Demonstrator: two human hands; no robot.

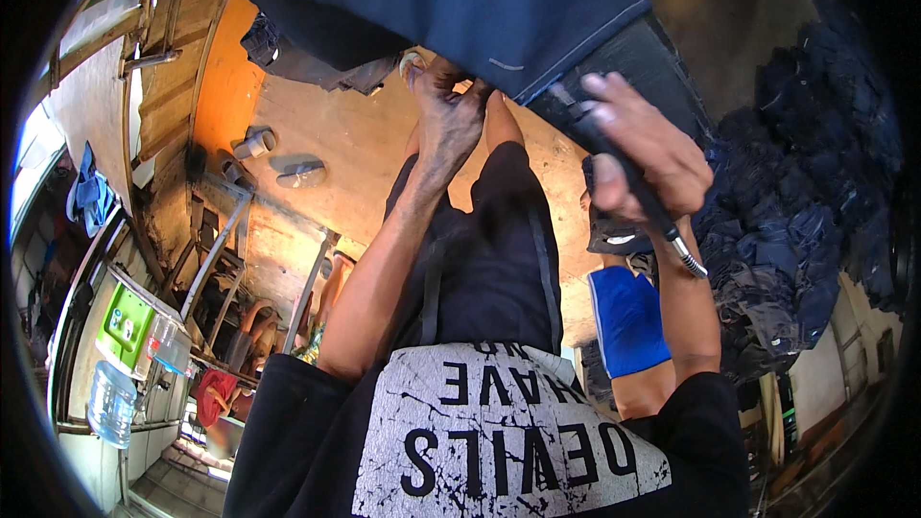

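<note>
Dark blue denim cloth (460, 19) with light stitching along its edges lies spread at the top of the view. My left hand (449, 120) is closed at its near edge, the fingertips partly hidden against the cloth. Close by the left fingers is a pale ring-shaped thing (411, 61) whose kind I cannot make out. My right hand (657, 144), slightly smeared by motion, holds a black pen-shaped tool (633, 173) between thumb and fingers. The tool's thin tip is close to the cloth's right corner, and a metal coil sits at its rear end.
Dark garments (787, 201) are heaped at the right. A dark board (638, 67) shows beneath the cloth. Sandals (297, 170) lie on the wooden floor. At the left are a water bottle (112, 403) and a green tray (125, 326). Another person's blue-clothed part (628, 321) is beside my right arm.
</note>
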